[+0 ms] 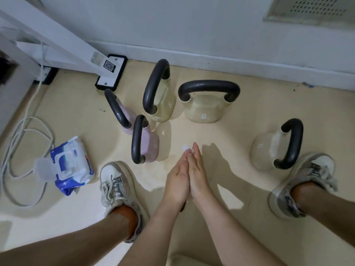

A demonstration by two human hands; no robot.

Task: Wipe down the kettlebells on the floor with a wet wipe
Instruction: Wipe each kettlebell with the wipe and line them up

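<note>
Several kettlebells stand on the beige floor: two pink ones (148,146) (123,112) at left, two beige 8 kg ones (163,100) (203,112) near the wall, and a beige one (269,150) at right by my right shoe. My left hand (177,181) and right hand (198,177) are pressed palm to palm low in the middle. A small piece of white wet wipe (187,148) shows between the fingertips; the rest is hidden between my palms. Both hands hover apart from all the kettlebells.
An open blue-and-white wet wipe pack (71,166) lies at left beside my left shoe (117,187). A grey cable (23,143) coils at far left. A white frame foot with a black pad (112,73) stands by the wall. My right shoe (301,183) touches the right kettlebell.
</note>
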